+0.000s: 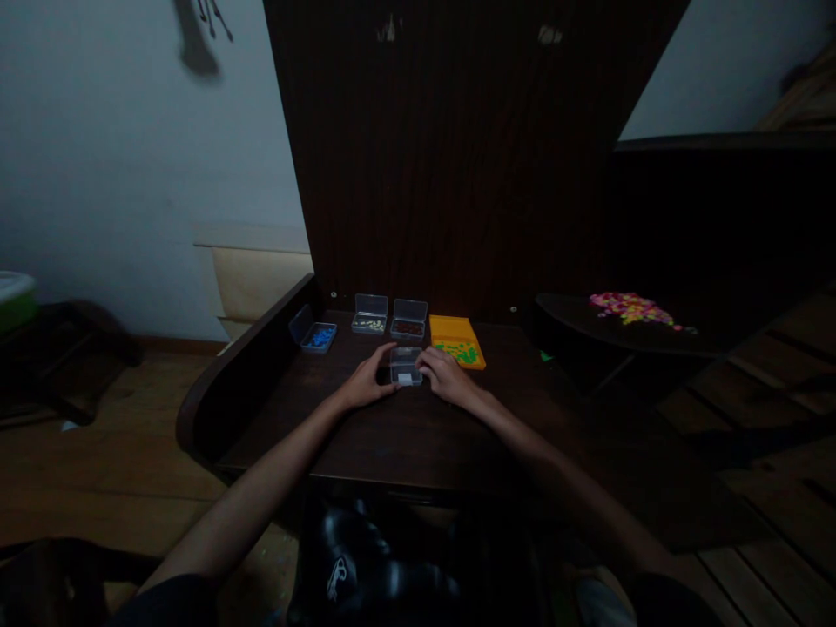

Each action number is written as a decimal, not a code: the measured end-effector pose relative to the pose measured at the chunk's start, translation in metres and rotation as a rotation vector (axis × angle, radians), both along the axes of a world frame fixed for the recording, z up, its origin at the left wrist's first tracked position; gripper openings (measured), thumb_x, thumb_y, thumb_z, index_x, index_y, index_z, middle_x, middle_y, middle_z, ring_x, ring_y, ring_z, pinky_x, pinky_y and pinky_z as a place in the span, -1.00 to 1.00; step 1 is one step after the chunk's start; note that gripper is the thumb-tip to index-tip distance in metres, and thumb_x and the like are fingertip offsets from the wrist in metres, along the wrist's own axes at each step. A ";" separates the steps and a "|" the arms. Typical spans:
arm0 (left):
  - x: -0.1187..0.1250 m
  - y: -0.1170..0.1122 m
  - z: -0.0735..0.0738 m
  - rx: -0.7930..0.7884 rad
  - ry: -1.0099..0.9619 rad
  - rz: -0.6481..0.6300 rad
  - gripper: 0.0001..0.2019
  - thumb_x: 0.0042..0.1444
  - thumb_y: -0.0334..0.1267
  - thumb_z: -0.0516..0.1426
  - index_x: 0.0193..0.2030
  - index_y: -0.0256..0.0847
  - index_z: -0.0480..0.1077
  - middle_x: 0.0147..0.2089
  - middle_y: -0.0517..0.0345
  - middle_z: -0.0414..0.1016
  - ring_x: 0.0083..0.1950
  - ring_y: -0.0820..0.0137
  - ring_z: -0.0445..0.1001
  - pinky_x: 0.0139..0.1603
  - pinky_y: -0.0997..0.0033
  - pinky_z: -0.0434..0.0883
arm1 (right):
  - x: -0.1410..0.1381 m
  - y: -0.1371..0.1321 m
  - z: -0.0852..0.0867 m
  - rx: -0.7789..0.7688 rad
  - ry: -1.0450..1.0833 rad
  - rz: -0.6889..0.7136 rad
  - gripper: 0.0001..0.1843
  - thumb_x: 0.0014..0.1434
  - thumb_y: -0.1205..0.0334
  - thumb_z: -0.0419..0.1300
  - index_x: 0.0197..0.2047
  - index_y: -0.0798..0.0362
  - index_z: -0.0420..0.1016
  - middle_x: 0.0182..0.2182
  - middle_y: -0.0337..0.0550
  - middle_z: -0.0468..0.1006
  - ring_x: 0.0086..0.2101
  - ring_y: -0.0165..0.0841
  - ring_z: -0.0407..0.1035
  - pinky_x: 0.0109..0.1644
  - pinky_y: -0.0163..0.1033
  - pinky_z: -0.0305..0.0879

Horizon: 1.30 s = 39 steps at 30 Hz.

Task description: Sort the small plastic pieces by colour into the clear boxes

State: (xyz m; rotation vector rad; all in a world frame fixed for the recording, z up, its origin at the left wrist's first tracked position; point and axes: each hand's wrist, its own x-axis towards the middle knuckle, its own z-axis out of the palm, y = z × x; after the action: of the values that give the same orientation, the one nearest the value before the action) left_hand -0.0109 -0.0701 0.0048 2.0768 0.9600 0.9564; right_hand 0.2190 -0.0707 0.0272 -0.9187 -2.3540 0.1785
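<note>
A small clear plastic box (406,369) rests on the dark wooden desk, with a white piece inside or under its near part. My left hand (367,380) curves around its left side, fingers at the back corner and thumb at the front. With bent fingers, my right hand (445,374) grips the box's right edge. Just behind stand an open clear box of dark brown bits (408,327) and another of pale bits (369,324). To the right lies an open yellow case (453,327) holding green pieces (462,352). An open box of blue pieces (320,338) is at the left.
The desk (392,444) has a raised left side panel (245,374) and a tall dark back board (457,174). On a side shelf at the right lies a pile of pink, yellow and orange pieces (632,308). A small green bit (547,356) sits near that shelf.
</note>
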 end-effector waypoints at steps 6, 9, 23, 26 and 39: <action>0.000 0.000 0.000 -0.001 -0.013 0.005 -0.18 -0.05 -0.23 0.30 0.33 -0.19 0.04 0.25 -0.10 0.31 0.19 0.13 0.41 0.25 0.05 0.35 | -0.019 0.013 0.001 -0.029 -0.094 0.036 -0.80 0.13 0.63 0.22 -0.32 0.15 0.51 -0.31 -0.12 0.50 -0.24 -0.30 0.41 -0.14 -0.26 0.32; 0.000 0.000 0.000 -0.004 -0.027 -0.009 -0.18 -0.04 -0.24 0.30 0.34 -0.19 0.04 0.25 -0.10 0.31 0.18 0.14 0.41 0.24 0.06 0.36 | -0.023 0.016 0.000 -0.023 -0.155 0.041 -0.73 0.06 0.68 0.20 -0.29 0.16 0.58 -0.30 -0.08 0.55 -0.25 -0.28 0.45 -0.15 -0.26 0.35; 0.001 -0.001 0.002 -0.002 -0.022 -0.011 -0.19 -0.02 -0.18 0.30 0.34 -0.18 0.03 0.27 -0.12 0.29 0.18 0.12 0.42 0.23 0.04 0.36 | 0.015 0.001 0.022 -0.067 -0.086 0.101 -0.66 0.21 0.57 0.13 -0.06 0.08 0.60 -0.12 -0.05 0.57 -0.11 -0.25 0.46 0.02 -0.15 0.39; 0.002 -0.001 0.002 -0.015 -0.026 -0.014 -0.19 -0.03 -0.19 0.30 0.33 -0.18 0.04 0.26 -0.14 0.31 0.18 0.12 0.42 0.22 0.01 0.36 | 0.040 -0.007 0.026 -0.122 -0.175 0.082 -0.76 0.29 0.44 0.18 -0.01 0.09 0.58 -0.11 -0.02 0.55 -0.09 -0.23 0.44 0.05 -0.10 0.37; 0.002 -0.003 0.004 -0.013 -0.015 0.005 -0.20 -0.02 -0.17 0.30 0.33 -0.17 0.05 0.27 -0.13 0.30 0.19 0.10 0.42 0.23 -0.01 0.37 | 0.067 -0.040 -0.006 -0.268 -0.265 0.063 -0.52 0.27 0.44 0.24 0.25 0.08 0.38 0.23 0.02 0.27 0.23 -0.15 0.16 0.33 -0.03 0.15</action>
State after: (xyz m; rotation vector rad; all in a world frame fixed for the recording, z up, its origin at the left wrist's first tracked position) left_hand -0.0093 -0.0728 0.0088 2.0551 0.9618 0.9647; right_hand 0.2864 -0.1104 0.0208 -1.0481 -2.6510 0.4298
